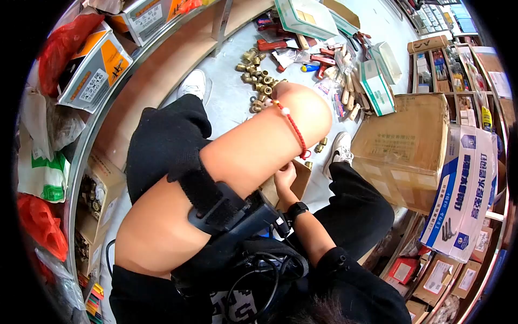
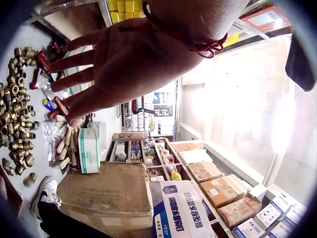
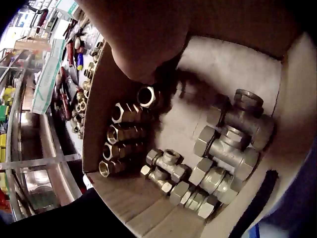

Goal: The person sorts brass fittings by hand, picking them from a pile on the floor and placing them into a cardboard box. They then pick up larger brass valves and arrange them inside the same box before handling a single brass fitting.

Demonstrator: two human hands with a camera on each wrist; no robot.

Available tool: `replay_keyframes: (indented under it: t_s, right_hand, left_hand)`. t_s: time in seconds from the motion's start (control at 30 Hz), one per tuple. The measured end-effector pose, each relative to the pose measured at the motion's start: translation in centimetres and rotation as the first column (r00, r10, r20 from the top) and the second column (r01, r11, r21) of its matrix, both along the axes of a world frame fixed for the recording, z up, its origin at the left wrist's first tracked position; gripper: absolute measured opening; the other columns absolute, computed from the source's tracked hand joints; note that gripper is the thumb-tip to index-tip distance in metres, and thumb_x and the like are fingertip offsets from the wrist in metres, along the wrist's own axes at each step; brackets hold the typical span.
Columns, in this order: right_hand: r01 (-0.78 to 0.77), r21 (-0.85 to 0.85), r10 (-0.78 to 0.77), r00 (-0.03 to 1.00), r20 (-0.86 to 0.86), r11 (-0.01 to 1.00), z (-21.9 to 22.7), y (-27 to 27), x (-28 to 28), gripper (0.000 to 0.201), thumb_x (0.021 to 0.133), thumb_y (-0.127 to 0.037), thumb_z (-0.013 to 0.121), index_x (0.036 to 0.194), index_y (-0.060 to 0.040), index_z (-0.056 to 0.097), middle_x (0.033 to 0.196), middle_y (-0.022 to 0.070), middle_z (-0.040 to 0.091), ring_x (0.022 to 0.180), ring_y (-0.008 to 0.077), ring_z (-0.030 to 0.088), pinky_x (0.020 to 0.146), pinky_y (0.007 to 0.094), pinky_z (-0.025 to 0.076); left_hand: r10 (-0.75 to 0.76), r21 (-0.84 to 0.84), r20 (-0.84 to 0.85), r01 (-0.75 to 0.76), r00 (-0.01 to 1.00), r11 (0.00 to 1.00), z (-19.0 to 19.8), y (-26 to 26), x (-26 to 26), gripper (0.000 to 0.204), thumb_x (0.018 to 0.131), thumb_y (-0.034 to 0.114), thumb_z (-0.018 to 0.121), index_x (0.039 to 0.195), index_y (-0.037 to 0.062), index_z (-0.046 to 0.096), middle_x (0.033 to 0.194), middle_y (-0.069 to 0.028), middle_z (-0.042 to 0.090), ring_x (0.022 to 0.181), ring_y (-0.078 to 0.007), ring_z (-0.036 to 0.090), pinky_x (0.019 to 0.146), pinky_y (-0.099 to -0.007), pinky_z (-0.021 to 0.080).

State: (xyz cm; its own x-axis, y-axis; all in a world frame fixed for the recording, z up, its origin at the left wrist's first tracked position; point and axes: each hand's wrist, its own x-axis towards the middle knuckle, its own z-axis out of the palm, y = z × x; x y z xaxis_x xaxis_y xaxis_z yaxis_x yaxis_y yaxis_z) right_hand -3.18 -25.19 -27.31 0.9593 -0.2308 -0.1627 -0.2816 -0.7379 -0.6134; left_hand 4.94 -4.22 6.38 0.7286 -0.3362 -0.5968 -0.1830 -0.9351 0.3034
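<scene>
My left hand (image 2: 119,62) reaches out with its fingers straight and spread, holding nothing; in the head view the forearm and a red bracelet (image 1: 291,129) cross the middle. Below it in the left wrist view lies a heap of brass fittings (image 2: 17,106). My right hand (image 1: 285,178) reaches into an open cardboard box (image 3: 228,59). At its fingertips it pinches a brass fitting (image 3: 147,96), its far side hidden by the fingers. Beside that fitting, several brass fittings (image 3: 126,134) lie in a row. Silvery tee fittings (image 3: 233,148) line the other side of the box.
Red-handled tools (image 1: 324,62) and wooden-handled tools (image 1: 348,89) lie on the floor beyond the heap, among green-white boxes (image 1: 376,86). A large carton (image 1: 402,140) stands right of my foot. Shelves with boxes (image 1: 97,70) rise at the left, and more shelving (image 1: 453,70) at the right.
</scene>
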Motion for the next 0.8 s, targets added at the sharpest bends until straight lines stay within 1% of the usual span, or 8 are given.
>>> replay_keyframes:
  t_s: [0.03, 0.13, 0.2, 0.23, 0.33, 0.43, 0.53, 0.8]
  right_hand:
    - [0.019, 0.002, -0.019, 1.000, 0.004, 1.000, 0.9, 0.7, -0.1, 0.033, 0.055, -0.011, 0.073, 0.081, -0.0005, 0.056, 0.077, 0.0112, 0.056, 0.068, 0.0216, 0.057, 0.065, 0.0320, 0.047]
    - [0.005, -0.062, 0.002, 0.994, 0.106, 0.998, 0.9, 1.5, 0.0, 0.032, 0.055, -0.011, 0.073, 0.080, -0.0008, 0.056, 0.078, 0.0110, 0.056, 0.069, 0.0219, 0.057, 0.066, 0.0320, 0.046]
    - [0.042, -0.001, -0.042, 0.996, 0.078, 0.999, 0.9, 1.7, 0.3, 0.032, 0.055, -0.011, 0.074, 0.079, -0.0005, 0.056, 0.078, 0.0109, 0.056, 0.070, 0.0222, 0.056, 0.066, 0.0320, 0.046]
    - [0.063, 0.028, -0.064, 0.996, 0.065, 0.998, 0.8, 1.7, 0.4, 0.032, 0.055, -0.011, 0.074, 0.079, -0.0004, 0.056, 0.078, 0.0109, 0.056, 0.071, 0.0223, 0.056, 0.067, 0.0319, 0.046]
    - [0.042, -0.128, -0.028, 0.994, 0.107, 0.991, -0.2, 1.8, 0.6, 0.031, 0.055, -0.012, 0.074, 0.077, -0.0006, 0.055, 0.076, 0.0105, 0.055, 0.070, 0.0225, 0.055, 0.066, 0.0324, 0.045]
    - [0.054, -0.138, -0.048, 0.998, 0.045, 0.989, 0.0, 1.9, 0.6, 0.031, 0.054, -0.011, 0.074, 0.077, -0.0011, 0.055, 0.075, 0.0106, 0.054, 0.068, 0.0236, 0.054, 0.065, 0.0333, 0.045]
    - [0.122, -0.084, -0.109, 0.984, 0.143, 0.989, 0.2, 2.3, 0.2, 0.031, 0.055, -0.011, 0.074, 0.076, -0.0013, 0.055, 0.076, 0.0108, 0.054, 0.067, 0.0241, 0.053, 0.064, 0.0330, 0.044]
    - [0.117, -0.113, -0.105, 0.988, 0.111, 0.987, -0.5, 2.2, 0.3, 0.034, 0.054, -0.012, 0.074, 0.079, -0.0007, 0.054, 0.081, 0.0136, 0.054, 0.080, 0.0305, 0.052, 0.073, 0.0390, 0.042]
  left_hand:
    - [0.001, 0.004, -0.027, -0.001, 1.000, 1.000, 0.2, -0.1, 0.1, 0.026, 0.072, 0.022, 0.062, 0.098, 0.0201, 0.062, 0.097, 0.0000, 0.061, 0.090, -0.0164, 0.057, 0.077, -0.0337, 0.040]
    - [0.000, 0.041, -0.054, 0.002, 0.999, 0.999, 0.4, -0.4, 0.2, 0.029, 0.072, 0.024, 0.063, 0.100, 0.0212, 0.061, 0.100, 0.0014, 0.060, 0.093, -0.0151, 0.056, 0.080, -0.0345, 0.038]
    - [-0.009, 0.037, -0.071, 0.012, 0.997, 0.999, 0.4, -0.5, 0.4, 0.029, 0.071, 0.025, 0.064, 0.100, 0.0219, 0.061, 0.100, 0.0017, 0.060, 0.093, -0.0149, 0.055, 0.080, -0.0344, 0.038]
    - [-0.004, 0.034, -0.067, 0.007, 0.998, 0.999, 0.3, -0.5, 0.4, 0.029, 0.071, 0.025, 0.064, 0.100, 0.0219, 0.061, 0.100, 0.0017, 0.060, 0.093, -0.0149, 0.055, 0.079, -0.0343, 0.038]
    - [0.010, 0.026, -0.059, -0.008, 0.998, 1.000, 0.3, -0.4, 0.5, 0.030, 0.070, 0.025, 0.064, 0.100, 0.0217, 0.061, 0.100, 0.0016, 0.060, 0.092, -0.0148, 0.056, 0.078, -0.0340, 0.039]
    - [0.026, 0.015, -0.050, -0.025, 0.998, 1.000, 0.3, -0.4, 0.3, 0.030, 0.070, 0.023, 0.065, 0.099, 0.0211, 0.062, 0.099, 0.0014, 0.060, 0.092, -0.0144, 0.056, 0.077, -0.0332, 0.039]
    - [0.024, 0.015, -0.038, -0.023, 0.999, 1.000, 0.1, -0.3, 0.1, 0.029, 0.070, 0.020, 0.065, 0.099, 0.0206, 0.062, 0.097, 0.0013, 0.061, 0.091, -0.0140, 0.056, 0.077, -0.0325, 0.040]
    - [-0.004, 0.025, -0.047, 0.005, 0.999, 1.000, -0.5, 0.1, 0.2, 0.025, 0.070, 0.020, 0.064, 0.095, 0.0199, 0.064, 0.096, 0.0015, 0.061, 0.091, -0.0138, 0.056, 0.076, -0.0319, 0.040]
